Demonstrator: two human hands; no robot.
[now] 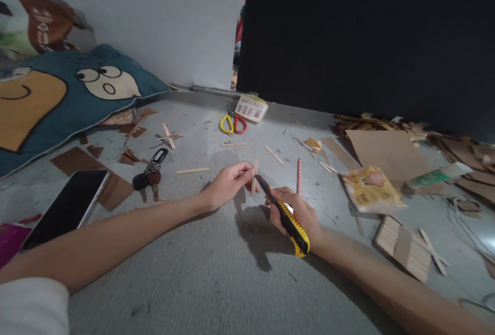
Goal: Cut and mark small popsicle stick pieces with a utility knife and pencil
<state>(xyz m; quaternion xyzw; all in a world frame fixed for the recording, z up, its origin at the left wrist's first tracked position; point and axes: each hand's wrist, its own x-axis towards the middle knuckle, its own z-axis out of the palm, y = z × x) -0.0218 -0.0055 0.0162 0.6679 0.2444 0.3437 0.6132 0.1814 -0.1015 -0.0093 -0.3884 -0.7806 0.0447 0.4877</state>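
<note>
My left hand (pixel 234 183) is closed, its fingertips pinching a short wooden craft stick (pixel 254 178) held upright above the grey table. In my right hand (pixel 296 214) is a yellow and black utility knife (pixel 288 216). The knife's tip end points up and left, close beside the stick; whether the blade touches it I cannot tell. A red and white patterned stick (pixel 299 176) lies just beyond my right hand. To the left of my left hand rests another craft stick (pixel 192 170), flat on the table (pixel 209 283).
Scissors (pixel 233 123) and a small packet (pixel 251 107) lie at the back. On the left are keys (pixel 152 176), a phone (pixel 65 208), cardboard scraps and a blue cushion (pixel 112 85). Rightward sit a yellow tissue pack (pixel 373 190), bundled craft sticks (pixel 402 247), a glue tube (pixel 439 175) and cardboard (pixel 381 152).
</note>
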